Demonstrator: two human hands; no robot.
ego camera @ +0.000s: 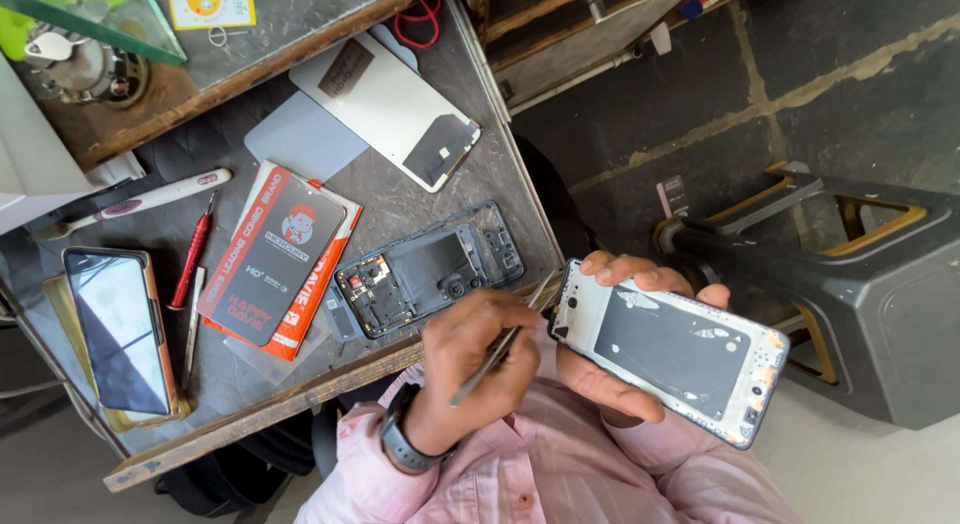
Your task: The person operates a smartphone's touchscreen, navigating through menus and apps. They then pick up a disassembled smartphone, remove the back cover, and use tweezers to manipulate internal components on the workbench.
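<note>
Big picture first: a dark, scuffed workbench fills the left half, its wooden front edge running just above the person's pink sleeves. To the right the bench stops at a pale metal edge, and beyond it lies grey tiled floor with a black plastic stool tipped on its side. That gap between bench edge and stool is the open room, and it's where the hands work.

The left hand, on the right of the view, cradles a phone frame from beneath, fingers curled over its far long edge, thumb along the near one. The frame sits off the bench, tilted, inner face up, glue remnants showing. The right hand, with a dark wristwatch, pinches metal tweezers in closed fingers, tips aimed at the frame's left end.

On the bench, just above the right hand, lies an opened phone body with its boards exposed. Beside it is a red and black packet, then a red screwdriver and a white toothbrush. A white back cover rests further back, near the bench's right edge. At the left edge sits a dark-screened phone on a tan case.
</note>
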